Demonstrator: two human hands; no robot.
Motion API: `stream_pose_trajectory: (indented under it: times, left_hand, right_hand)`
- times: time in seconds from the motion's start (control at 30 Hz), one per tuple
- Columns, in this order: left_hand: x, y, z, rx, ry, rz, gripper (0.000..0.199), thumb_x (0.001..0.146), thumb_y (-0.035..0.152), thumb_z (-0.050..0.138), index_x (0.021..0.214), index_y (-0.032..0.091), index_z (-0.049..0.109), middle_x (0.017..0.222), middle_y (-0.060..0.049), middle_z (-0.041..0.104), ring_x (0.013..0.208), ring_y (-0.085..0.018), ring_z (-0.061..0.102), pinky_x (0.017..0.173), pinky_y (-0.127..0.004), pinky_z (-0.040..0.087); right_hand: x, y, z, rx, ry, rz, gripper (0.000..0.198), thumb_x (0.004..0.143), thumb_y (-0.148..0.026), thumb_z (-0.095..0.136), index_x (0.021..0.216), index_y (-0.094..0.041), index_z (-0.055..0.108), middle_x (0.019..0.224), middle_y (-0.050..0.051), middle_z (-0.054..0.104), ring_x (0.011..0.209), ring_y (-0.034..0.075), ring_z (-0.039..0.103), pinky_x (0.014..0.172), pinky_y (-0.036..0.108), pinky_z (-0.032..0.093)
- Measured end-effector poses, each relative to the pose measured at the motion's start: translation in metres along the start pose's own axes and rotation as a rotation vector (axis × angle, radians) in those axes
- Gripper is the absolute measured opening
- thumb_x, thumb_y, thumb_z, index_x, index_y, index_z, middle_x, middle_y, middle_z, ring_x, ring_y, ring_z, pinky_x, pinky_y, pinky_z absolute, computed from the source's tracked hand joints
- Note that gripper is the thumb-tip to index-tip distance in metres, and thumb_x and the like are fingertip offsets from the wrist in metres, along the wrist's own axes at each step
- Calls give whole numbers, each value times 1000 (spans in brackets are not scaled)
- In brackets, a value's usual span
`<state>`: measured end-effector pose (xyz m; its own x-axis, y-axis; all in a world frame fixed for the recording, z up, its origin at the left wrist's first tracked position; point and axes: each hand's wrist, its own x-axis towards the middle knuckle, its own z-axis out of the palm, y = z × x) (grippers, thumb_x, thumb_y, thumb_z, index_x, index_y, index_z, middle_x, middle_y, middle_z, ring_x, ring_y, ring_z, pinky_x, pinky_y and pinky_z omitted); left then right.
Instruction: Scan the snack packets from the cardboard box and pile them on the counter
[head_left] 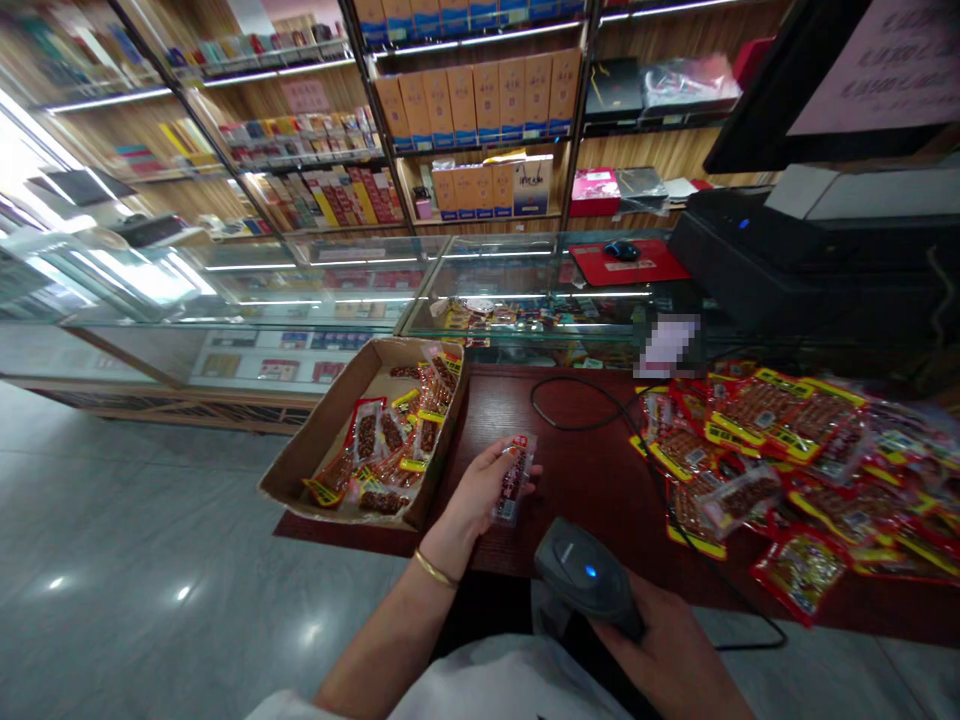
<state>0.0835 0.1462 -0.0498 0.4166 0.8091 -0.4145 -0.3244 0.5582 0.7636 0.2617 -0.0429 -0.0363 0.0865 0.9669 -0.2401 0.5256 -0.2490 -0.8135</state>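
Observation:
My left hand (484, 490), with a gold bangle on its wrist, grips a small clear snack packet (514, 485) with dark contents over the wooden counter. A barcode label shows on the packet's lower end. In my right hand (660, 640) is a dark grey barcode scanner (585, 575) with a blue light lit on top, its head close to the packet. The cardboard box (300, 465) on the left holds several snack packets. To the right lies a heap of snack packets (750, 420) with red and yellow edges.
A black cable (570, 382) loops across the dark red counter (592, 470). Behind it stands a glass display case (480, 250) with a mouse (622, 250) on a red mat. A black monitor (765, 90) overhangs the right side. Stocked shelves (480, 140) line the wall.

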Motion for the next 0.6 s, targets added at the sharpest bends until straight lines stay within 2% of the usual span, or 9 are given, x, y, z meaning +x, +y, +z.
stream_pose_trajectory:
  times: [0.17,0.37,0.5,0.6]
  left_hand:
    - [1,-7,1,-20,-16,-62,22,91,24,73,111,16,72,122,-15,75,82,-22,77,65,-29,63]
    - [-1,-5,6,-28,-24,-87,21,91,21,70,112,15,70,123,-15,74,88,-25,78,64,-30,64]
    - [13,-9,19,-19,-65,-109,14,90,16,63,100,11,70,105,-15,77,81,-19,77,69,-27,62]
    - [37,-23,50,26,-137,-87,17,84,12,64,100,12,70,88,-9,77,71,-16,75,69,-25,60]
  right_hand:
    - [0,5,0,-7,-10,15,46,79,-31,63,123,-23,74,125,9,76,117,32,70,103,41,53]
    - [0,10,2,-36,13,0,45,82,-31,62,125,-23,73,125,9,76,116,30,71,104,41,52]
    - [-6,14,-1,-40,147,14,40,84,-32,62,121,-24,74,120,8,78,110,28,74,96,37,57]
    - [-15,23,-11,-17,279,-5,37,86,-38,61,117,-22,76,113,9,80,105,28,76,92,34,59]
